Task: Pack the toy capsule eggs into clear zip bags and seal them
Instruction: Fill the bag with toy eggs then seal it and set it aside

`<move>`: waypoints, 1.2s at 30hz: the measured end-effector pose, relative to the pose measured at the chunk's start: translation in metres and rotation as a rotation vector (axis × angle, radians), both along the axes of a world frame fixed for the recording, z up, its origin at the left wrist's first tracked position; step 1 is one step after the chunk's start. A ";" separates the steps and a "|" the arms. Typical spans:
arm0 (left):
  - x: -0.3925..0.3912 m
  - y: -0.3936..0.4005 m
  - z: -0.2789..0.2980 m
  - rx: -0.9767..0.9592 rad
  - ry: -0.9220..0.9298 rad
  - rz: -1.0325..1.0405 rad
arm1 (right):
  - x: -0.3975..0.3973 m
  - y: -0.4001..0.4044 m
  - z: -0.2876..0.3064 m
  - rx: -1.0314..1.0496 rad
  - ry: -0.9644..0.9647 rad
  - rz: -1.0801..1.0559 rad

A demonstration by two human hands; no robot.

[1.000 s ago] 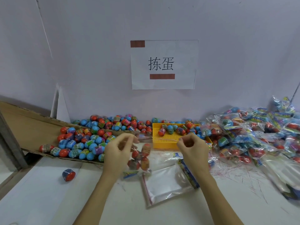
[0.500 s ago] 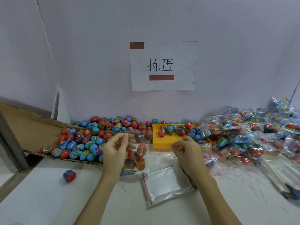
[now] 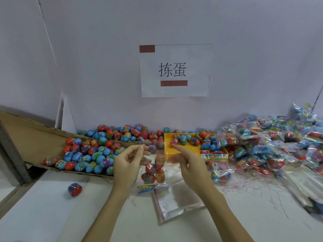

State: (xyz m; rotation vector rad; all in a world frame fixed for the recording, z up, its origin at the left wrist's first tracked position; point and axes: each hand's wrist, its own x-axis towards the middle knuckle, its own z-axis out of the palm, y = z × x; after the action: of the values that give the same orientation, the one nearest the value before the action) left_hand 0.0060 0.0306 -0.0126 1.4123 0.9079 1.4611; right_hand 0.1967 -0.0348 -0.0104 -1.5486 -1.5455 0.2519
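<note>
Since 0.5 s ago the right hand [image 3: 189, 165] has swung left off the bag's right top corner; it now sits blurred above mid-worktop w/ index finger stretched toward the tray's near-left corner. Fingers look straight-ish, nothing clearly pinched; blur, so can't tell for sure. Left hand [image 3: 128, 163] barely shifted: thumb + forefinger pinch the top left edge of the filled bag [image 3: 154, 169], which hangs between the two hands, lifted, its printed bottom strip just over the worktop [image 3: 43, 212]. Bag holds approx four eggs, red and orange ones showing through the clear film. Whether the zip is closed can't be told.

Empty bags [image 3: 176, 201] lie flat just below the hanging one, near the worktop's front-centre. Yellow tray [image 3: 185, 147] sits at the back, centre-right, w/ a few eggs in its far half. Loose eggs [image 3: 90, 154] are heaped on cardboard [image 3: 26, 137] along the back-left, running to the wall. One stray egg [image 3: 74, 189] sits alone, front-left, apart from the heap. Packed bags [image 3: 262, 145] pile up across the back-right corner, spilling toward the right edge. Paper sign [image 3: 174, 70] w/ two characters is stuck on the wall above the tray.
</note>
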 end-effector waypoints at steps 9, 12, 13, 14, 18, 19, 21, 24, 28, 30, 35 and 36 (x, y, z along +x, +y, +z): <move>0.003 0.002 -0.003 -0.049 0.040 -0.129 | -0.013 0.002 0.000 0.014 0.441 0.046; 0.002 0.001 -0.002 -0.121 0.072 -0.220 | -0.013 0.003 -0.003 0.007 0.527 0.047; 0.002 0.001 -0.002 -0.128 0.077 -0.248 | -0.013 0.003 -0.003 0.003 0.550 0.046; 0.001 0.001 -0.002 -0.120 0.082 -0.263 | -0.012 0.003 -0.002 0.004 0.574 0.040; 0.001 0.002 -0.003 -0.100 0.062 -0.196 | -0.008 0.001 0.002 0.027 0.627 0.055; 0.000 0.002 -0.003 -0.105 0.052 -0.174 | -0.006 0.000 0.002 0.025 0.625 0.062; -0.002 0.003 -0.003 -0.120 0.038 -0.155 | -0.004 -0.002 0.003 0.013 0.618 0.085; -0.003 0.004 -0.002 -0.148 -0.009 -0.151 | -0.001 -0.002 0.006 0.005 0.609 0.112; -0.006 0.005 0.001 -0.155 -0.087 -0.182 | 0.002 -0.003 0.008 0.009 0.639 0.130; -0.008 0.006 0.001 -0.158 -0.086 -0.195 | 0.005 -0.004 0.008 0.012 0.653 0.136; -0.012 0.007 0.002 -0.169 -0.077 -0.250 | 0.012 -0.004 0.006 0.007 0.677 0.160; -0.013 0.008 0.002 -0.166 -0.070 -0.259 | 0.013 -0.004 0.006 0.013 0.679 0.166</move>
State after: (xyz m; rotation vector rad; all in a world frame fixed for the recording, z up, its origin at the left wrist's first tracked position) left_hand -0.0074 0.0388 -0.0107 1.2950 0.7529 1.2055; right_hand 0.2099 -0.0384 -0.0046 -1.1492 -1.1200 0.7725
